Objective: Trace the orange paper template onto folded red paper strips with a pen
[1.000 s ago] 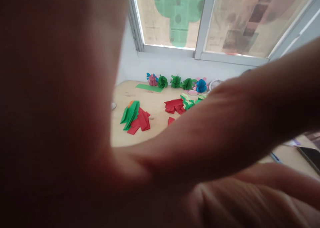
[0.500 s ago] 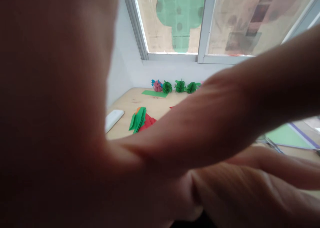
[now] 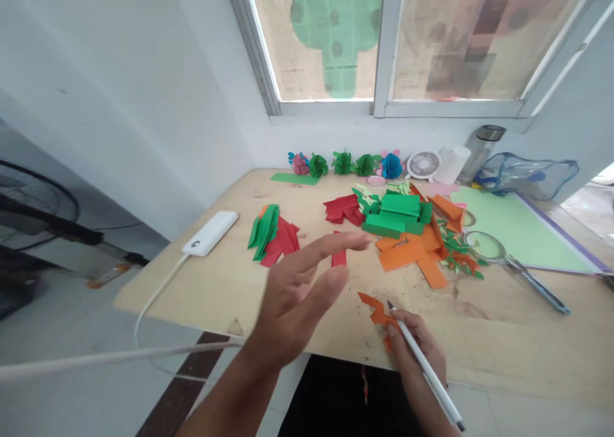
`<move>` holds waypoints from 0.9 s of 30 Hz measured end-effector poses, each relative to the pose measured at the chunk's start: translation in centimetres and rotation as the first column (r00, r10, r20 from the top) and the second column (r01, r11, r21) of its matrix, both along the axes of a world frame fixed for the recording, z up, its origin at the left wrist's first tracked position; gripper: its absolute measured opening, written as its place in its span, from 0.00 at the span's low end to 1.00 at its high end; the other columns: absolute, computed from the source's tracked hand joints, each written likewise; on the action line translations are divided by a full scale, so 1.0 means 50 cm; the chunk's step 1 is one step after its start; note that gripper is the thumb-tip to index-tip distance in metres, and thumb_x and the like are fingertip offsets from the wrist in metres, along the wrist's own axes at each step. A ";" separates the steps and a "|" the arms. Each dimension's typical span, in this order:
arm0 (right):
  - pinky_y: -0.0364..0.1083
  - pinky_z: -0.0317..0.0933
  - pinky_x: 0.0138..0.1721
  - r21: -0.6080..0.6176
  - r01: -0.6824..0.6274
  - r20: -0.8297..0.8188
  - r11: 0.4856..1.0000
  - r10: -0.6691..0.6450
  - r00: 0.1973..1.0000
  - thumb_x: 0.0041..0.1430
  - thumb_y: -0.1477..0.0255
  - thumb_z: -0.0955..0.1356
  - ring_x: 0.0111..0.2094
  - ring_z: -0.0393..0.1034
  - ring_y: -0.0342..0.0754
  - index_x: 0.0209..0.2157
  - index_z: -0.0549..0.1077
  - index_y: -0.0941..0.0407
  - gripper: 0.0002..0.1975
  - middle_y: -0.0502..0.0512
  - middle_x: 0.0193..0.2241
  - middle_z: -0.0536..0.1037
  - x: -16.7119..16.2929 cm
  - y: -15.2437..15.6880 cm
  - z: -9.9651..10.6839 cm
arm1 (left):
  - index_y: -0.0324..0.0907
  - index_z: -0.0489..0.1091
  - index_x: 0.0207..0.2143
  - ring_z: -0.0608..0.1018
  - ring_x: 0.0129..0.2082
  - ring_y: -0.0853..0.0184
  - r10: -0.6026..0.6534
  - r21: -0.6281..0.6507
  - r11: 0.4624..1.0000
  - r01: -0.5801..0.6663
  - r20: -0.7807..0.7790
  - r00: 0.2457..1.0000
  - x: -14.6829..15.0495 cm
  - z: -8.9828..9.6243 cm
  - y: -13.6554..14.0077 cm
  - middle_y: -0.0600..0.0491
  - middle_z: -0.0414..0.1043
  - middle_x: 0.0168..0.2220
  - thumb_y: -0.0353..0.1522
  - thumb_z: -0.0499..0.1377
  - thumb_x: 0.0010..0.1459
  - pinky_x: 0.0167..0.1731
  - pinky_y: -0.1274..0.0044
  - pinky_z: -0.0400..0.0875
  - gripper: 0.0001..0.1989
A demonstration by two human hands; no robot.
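My left hand (image 3: 300,290) is raised over the near part of the wooden table (image 3: 518,341). Its fingers are stretched out with the thumb apart, and nothing is in it. Behind its fingertips lies a red paper strip (image 3: 339,258), partly covered from view. Low at the table's front edge, my right hand (image 3: 419,347) grips a white pen (image 3: 426,366) with a dark tip. The same hand pinches an orange paper cutout (image 3: 377,308) of curved outline between thumb and fingers. A small orange scrap (image 3: 387,343) shows beside the thumb.
Folded green papers (image 3: 400,210), orange strips (image 3: 407,254) and red papers (image 3: 344,208) lie mid-table. Left are a green-and-red paper pile (image 3: 273,235) and a cabled white power bank (image 3: 211,232). Paper flowers (image 3: 343,163), a small fan (image 3: 423,164) and a bottle (image 3: 482,152) line the wall.
My left hand has moved down and away from close before the camera, where it blocked much of the view. The table, the pen and the orange cutout now show.
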State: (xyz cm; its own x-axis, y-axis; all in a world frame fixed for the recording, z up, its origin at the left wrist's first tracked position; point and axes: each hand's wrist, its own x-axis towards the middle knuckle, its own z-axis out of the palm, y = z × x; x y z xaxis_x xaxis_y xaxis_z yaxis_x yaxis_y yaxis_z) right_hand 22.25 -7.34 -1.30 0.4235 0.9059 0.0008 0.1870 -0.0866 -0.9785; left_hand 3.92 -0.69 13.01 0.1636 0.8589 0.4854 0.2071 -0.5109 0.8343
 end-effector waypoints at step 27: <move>0.41 0.63 0.20 -0.078 0.137 -0.051 0.988 -0.141 0.989 0.46 0.55 0.72 0.22 0.69 0.45 0.37 0.77 0.57 0.22 0.53 0.26 0.79 0.020 0.035 0.038 | 0.41 0.71 0.47 0.74 0.34 0.57 0.378 0.320 0.926 -0.203 -0.749 0.544 0.039 -0.220 -0.015 0.50 0.73 0.27 0.19 0.53 0.52 0.48 0.56 0.61 0.21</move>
State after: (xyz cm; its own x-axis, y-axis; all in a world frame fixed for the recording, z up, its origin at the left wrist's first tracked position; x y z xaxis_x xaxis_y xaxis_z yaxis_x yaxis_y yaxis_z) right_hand 23.27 -5.58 0.62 0.5427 0.8350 -0.0912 0.1128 -0.1800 -0.9772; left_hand 5.86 -1.46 2.01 0.3101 0.8462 0.4334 0.8956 -0.4129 0.1656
